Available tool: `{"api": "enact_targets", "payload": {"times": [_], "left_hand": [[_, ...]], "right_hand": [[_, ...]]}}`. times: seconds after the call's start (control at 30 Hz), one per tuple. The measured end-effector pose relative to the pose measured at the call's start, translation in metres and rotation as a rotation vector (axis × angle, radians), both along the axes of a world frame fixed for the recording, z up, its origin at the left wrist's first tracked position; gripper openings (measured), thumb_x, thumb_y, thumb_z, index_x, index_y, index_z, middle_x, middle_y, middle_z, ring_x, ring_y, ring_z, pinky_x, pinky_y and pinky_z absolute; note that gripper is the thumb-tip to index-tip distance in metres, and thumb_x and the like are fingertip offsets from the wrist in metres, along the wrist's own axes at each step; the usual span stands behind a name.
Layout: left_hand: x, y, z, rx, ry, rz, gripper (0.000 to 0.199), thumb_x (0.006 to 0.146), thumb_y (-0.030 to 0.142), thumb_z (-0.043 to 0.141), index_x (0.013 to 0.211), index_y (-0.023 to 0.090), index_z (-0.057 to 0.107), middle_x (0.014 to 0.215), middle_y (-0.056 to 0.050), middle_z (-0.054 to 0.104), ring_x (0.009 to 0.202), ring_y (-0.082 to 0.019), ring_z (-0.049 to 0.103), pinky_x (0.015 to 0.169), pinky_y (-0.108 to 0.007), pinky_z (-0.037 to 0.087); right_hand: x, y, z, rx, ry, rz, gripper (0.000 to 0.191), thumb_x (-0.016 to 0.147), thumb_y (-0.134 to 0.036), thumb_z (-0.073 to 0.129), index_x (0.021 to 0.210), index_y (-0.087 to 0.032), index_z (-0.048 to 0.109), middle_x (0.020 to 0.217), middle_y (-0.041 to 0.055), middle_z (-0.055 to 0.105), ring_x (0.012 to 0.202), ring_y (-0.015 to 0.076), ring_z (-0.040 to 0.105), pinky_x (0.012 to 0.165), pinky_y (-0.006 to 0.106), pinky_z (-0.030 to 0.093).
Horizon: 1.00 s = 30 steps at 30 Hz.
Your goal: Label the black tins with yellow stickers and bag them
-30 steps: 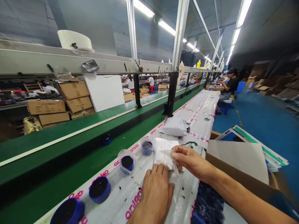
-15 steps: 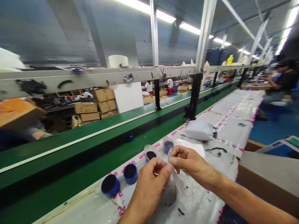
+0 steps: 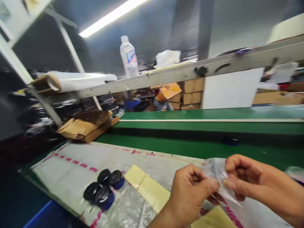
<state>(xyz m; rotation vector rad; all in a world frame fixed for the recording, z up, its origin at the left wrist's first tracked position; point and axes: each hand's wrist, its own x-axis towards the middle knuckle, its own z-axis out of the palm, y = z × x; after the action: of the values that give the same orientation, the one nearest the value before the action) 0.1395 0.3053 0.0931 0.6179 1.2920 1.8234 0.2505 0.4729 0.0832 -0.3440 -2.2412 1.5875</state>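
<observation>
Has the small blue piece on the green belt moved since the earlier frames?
No: the blue piece still lines up with the middle of the white panel behind; only the view swung left.

Ceiling tube (image 3: pixel 114 16): lit. Wall (image 3: pixel 237 28): grey. Rail (image 3: pixel 166 73): crosses above green belt (image 3: pixel 152 139). Cartons (image 3: pixel 193 91): stacked beyond belt.

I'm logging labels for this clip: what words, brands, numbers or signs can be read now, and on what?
Plastic bench cover: repeated pink lettering, too blurred to quote.
Bottle: blue and pink label print, too blurred to read.
Thin plastic bag: no text to be seen.
No other readable text.
</observation>
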Motion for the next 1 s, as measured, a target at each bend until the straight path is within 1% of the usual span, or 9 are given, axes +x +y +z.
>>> {"api": "enact_targets", "payload": {"times": [0.1, 0.2, 0.27, 0.33, 0.43, 0.57, 0.73, 0.83, 1.0], "left_hand": [[-0.022, -0.044, -0.010, -0.175, 0.206, 0.369, 0.023, 0.068, 0.028, 0.074, 0.073, 0.019, 0.053, 0.061, 0.002, 0.062, 0.054, -0.012, 0.060, 0.055, -0.021, 0.047], [-0.043, -0.094, -0.021, -0.375, 0.614, 0.698, 0.008, 0.071, 0.019, 0.064, 0.068, 0.020, 0.056, 0.064, 0.001, 0.062, 0.061, -0.013, 0.061, 0.059, -0.022, 0.046], [-0.054, -0.128, -0.026, -0.436, 0.790, 0.834, 0.007, 0.075, 0.019, 0.061, 0.069, 0.020, 0.059, 0.067, 0.001, 0.064, 0.065, -0.015, 0.062, 0.065, -0.023, 0.048], [-0.064, -0.156, -0.029, -0.458, 0.804, 0.923, 0.008, 0.079, 0.025, 0.062, 0.072, 0.021, 0.061, 0.068, 0.001, 0.065, 0.064, -0.015, 0.062, 0.064, -0.023, 0.048], [-0.076, -0.183, -0.034, -0.439, 0.667, 0.991, 0.016, 0.080, 0.037, 0.066, 0.079, 0.021, 0.062, 0.068, 0.001, 0.066, 0.062, -0.015, 0.062, 0.060, -0.022, 0.049], [-0.085, -0.205, -0.045, -0.394, 0.572, 1.000, 0.032, 0.082, 0.046, 0.064, 0.102, 0.020, 0.068, 0.088, -0.005, 0.073, 0.076, -0.020, 0.069, 0.069, -0.026, 0.055], [-0.086, -0.239, -0.062, -0.500, 0.626, 1.204, 0.035, 0.086, 0.051, 0.058, 0.094, 0.021, 0.073, 0.085, -0.003, 0.075, 0.074, -0.020, 0.069, 0.066, -0.025, 0.054], [-0.084, -0.246, -0.070, -0.538, 0.956, 1.220, 0.025, 0.092, 0.040, 0.053, 0.096, 0.023, 0.071, 0.098, -0.002, 0.074, 0.087, -0.018, 0.070, 0.076, -0.022, 0.053], [-0.084, -0.234, -0.083, -0.508, 1.654, 1.085, 0.018, 0.093, 0.017, 0.052, 0.102, 0.021, 0.067, 0.100, -0.001, 0.072, 0.089, -0.013, 0.071, 0.085, -0.019, 0.049]], "right_hand": [[-0.032, -0.016, -0.003, 0.591, 0.093, -0.068, 0.019, 0.090, -0.043, 0.065, 0.097, -0.026, 0.061, 0.075, 0.0031, 0.065, 0.058, 0.0181, 0.061, 0.050, 0.026, 0.045], [-0.068, -0.044, 0.005, 1.069, 0.303, -0.092, 0.016, 0.095, -0.032, 0.050, 0.105, -0.025, 0.062, 0.084, 0.0030, 0.070, 0.061, 0.0198, 0.066, 0.052, 0.029, 0.043], [-0.092, -0.067, 0.012, 1.219, 0.391, -0.080, 0.020, 0.097, -0.024, 0.042, 0.103, -0.023, 0.062, 0.083, 0.0031, 0.069, 0.064, 0.0204, 0.067, 0.053, 0.031, 0.042], [-0.116, -0.090, 0.018, 1.238, 0.403, -0.061, 0.023, 0.097, -0.021, 0.040, 0.099, -0.021, 0.063, 0.081, 0.0031, 0.067, 0.065, 0.0203, 0.065, 0.054, 0.031, 0.041], [-0.144, -0.116, 0.021, 1.050, 0.323, 0.041, 0.024, 0.096, -0.023, 0.042, 0.098, -0.021, 0.065, 0.085, 0.0034, 0.069, 0.069, 0.0197, 0.065, 0.060, 0.031, 0.043], [-0.161, -0.130, 0.020, 0.664, 0.124, 0.170, 0.024, 0.093, -0.034, 0.047, 0.093, -0.022, 0.068, 0.083, 0.0024, 0.069, 0.071, 0.0192, 0.064, 0.065, 0.032, 0.046], [-0.166, -0.122, 0.019, 0.136, -0.058, 0.178, 0.032, 0.081, -0.050, 0.058, 0.089, -0.020, 0.069, 0.085, 0.0050, 0.069, 0.078, 0.0229, 0.062, 0.066, 0.034, 0.052], [-0.168, -0.119, 0.018, -0.167, -0.092, 0.208, 0.033, 0.075, -0.050, 0.065, 0.088, -0.020, 0.066, 0.095, 0.0066, 0.071, 0.092, 0.0254, 0.064, 0.071, 0.034, 0.055], [-0.173, -0.104, 0.013, -0.270, -0.015, 0.051, 0.036, 0.071, -0.050, 0.072, 0.086, -0.018, 0.062, 0.077, 0.0041, 0.068, 0.074, 0.0205, 0.063, 0.066, 0.033, 0.053]]}}
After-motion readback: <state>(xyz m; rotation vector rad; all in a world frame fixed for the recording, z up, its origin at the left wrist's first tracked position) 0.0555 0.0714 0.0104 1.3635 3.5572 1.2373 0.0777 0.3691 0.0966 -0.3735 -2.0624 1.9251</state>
